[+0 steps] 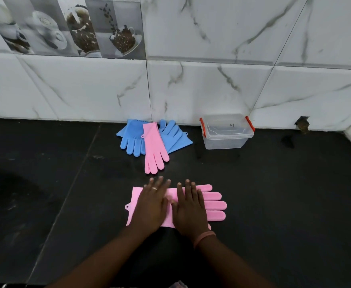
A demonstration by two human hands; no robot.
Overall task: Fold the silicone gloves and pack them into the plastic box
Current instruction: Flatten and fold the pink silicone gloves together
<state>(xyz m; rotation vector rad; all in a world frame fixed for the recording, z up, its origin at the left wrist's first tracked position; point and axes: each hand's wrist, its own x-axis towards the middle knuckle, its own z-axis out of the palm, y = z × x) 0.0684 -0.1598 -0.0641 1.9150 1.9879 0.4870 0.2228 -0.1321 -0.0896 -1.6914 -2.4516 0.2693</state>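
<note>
A pink silicone glove (pixel 213 202) lies flat on the black countertop (pixel 284 194), near its front edge and about midway along it. Its fingers point right and its cuff, with a small hanging tab, points left. Both hands press down on it side by side. The left hand (pixel 152 206), with a ring on one finger, lies palm-down over the cuff half, fingers straight and slightly spread, gripping nothing. The right hand (pixel 189 208), a pinkish band at its wrist, lies palm-down over the palm part of the glove, fingers straight and close together, also gripping nothing. The thumbs of the two hands almost meet.

Further back, a second pink glove (pixel 154 149) lies lengthwise with its fingers toward the front edge and its cuff toward the wall. It lies over two blue gloves: the left blue glove (pixel 129 136) shows its bristled palm with fingers toward the front, and the right blue glove (pixel 175 135) has its fingers toward the wall. This pile sits at the back edge of the countertop, against the white marbled tile wall (pixel 212 86).

To the right of the pile, also at the back edge, stands the clear plastic box (pixel 226 132) with red clips, its lid on. Well apart from the front glove, it rests near the back right corner.
</note>
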